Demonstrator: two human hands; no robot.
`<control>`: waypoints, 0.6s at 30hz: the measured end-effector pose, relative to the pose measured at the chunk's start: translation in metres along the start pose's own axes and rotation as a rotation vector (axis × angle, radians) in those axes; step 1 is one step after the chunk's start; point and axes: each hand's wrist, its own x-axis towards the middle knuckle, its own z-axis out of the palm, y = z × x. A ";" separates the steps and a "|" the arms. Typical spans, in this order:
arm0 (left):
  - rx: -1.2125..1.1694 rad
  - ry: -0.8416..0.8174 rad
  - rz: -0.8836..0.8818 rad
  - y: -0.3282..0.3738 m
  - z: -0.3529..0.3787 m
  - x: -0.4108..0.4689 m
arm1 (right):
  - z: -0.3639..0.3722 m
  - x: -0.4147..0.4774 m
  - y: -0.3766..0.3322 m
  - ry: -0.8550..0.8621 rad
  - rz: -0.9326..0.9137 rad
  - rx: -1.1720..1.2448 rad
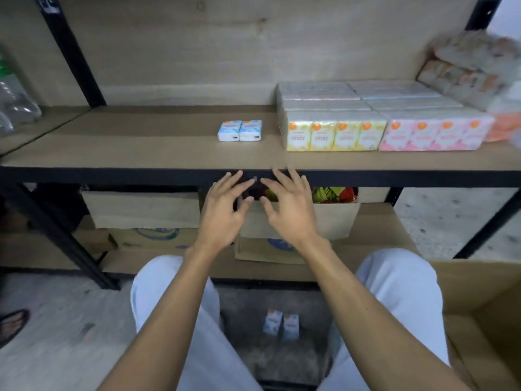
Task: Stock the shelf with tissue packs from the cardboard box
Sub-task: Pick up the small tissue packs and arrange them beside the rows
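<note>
Tissue packs in blue and white (240,130), two of them side by side and touching, stand on the wooden shelf (141,148) a little left of its middle, well back from the front edge. To their right, apart from them, sits a yellow multipack (335,135), and a pink multipack (435,136) touches its right side; more wrapped packs are lined up behind both. Blurred orange and white bundles (473,71) are piled at the far right end. Both hands are empty and held in front of the shelf's dark front rail: the left hand (222,213) and the right hand (287,207) are near each other, palms away from the camera, fingers (239,182) spread and slightly curled, gripping nothing. Two more small blue and white packs (281,325) stand together on the floor between the person's knees in pale trousers (174,300). The cardboard box (485,320) is open at the lower right, beside the right leg. On the lower shelf sit other cardboard boxes (146,210), one showing colourful packets (335,194) at its top.
</note>
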 end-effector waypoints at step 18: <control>0.022 -0.684 -0.464 -0.073 0.169 -0.149 | 0.137 -0.171 0.106 -0.540 0.644 0.180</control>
